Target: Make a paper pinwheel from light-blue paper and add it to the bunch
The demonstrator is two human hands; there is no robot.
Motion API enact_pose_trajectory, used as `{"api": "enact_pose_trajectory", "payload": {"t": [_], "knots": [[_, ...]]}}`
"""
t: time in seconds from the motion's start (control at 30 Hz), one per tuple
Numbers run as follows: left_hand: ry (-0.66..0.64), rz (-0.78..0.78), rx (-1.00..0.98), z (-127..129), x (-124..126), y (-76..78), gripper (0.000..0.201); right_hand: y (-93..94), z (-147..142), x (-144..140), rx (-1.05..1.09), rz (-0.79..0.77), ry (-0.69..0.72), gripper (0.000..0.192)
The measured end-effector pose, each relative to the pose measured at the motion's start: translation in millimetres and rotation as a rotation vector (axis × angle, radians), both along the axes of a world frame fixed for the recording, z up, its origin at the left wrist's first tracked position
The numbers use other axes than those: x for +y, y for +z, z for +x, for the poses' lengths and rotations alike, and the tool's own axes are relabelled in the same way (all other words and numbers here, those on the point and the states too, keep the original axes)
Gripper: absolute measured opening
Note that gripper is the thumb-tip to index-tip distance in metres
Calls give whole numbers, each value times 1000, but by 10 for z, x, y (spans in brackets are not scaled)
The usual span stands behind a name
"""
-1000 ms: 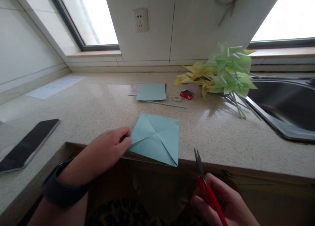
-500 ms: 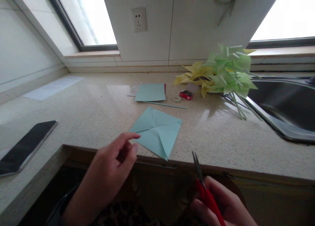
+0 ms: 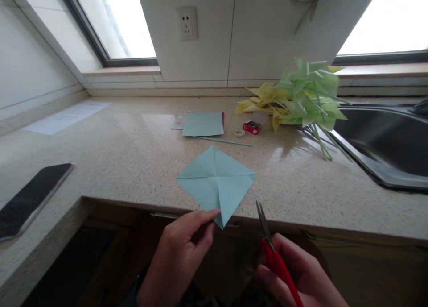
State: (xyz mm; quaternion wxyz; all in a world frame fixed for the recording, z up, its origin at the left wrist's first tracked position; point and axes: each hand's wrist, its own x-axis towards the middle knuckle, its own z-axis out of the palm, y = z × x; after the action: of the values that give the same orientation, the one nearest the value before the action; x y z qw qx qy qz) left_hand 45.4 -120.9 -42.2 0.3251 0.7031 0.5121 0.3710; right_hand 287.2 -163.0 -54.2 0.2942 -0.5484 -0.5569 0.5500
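Left hand (image 3: pixel 182 246) pinching the near corner of a blue paper square (image 3: pixel 217 182), right hand (image 3: pixel 299 264) gripping red scissors (image 3: pixel 281 271).
Seen from its middle, the square lies on the worktop (image 3: pixel 133 164), its 6 o'clock tip jutting past the front edge; at 7 the left hand's thumb and forefinger meet on that corner, while between 4 and 5 the right hand is wrapped round the scissor handles, blades pointing to 11. Near 12 is a paper stack (image 3: pixel 203 124) with a thin blue stick (image 3: pixel 230 142) just in front; at 1, a red box (image 3: pixel 253 127); at 2, yellow-green pinwheels (image 3: pixel 306 101); at 9, a phone (image 3: pixel 33 197).
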Motion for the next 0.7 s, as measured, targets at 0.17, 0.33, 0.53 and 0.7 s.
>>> {"api": "enact_pose_trajectory", "payload": {"t": [0.17,0.33,0.53,0.7], "knots": [[-30,57,-14,-47,-35,61,28,27,-87,24,26,29,-72,37],[-57,92,-46,-73,-79,129,31,83,-220,60,179,4,-214,36],[-99,168,-135,-27,-135,143,37,167,-365,121,288,62,-308,28],[-56,211,-210,18,-155,118,34,208,-411,117,273,60,-331,31]]}}
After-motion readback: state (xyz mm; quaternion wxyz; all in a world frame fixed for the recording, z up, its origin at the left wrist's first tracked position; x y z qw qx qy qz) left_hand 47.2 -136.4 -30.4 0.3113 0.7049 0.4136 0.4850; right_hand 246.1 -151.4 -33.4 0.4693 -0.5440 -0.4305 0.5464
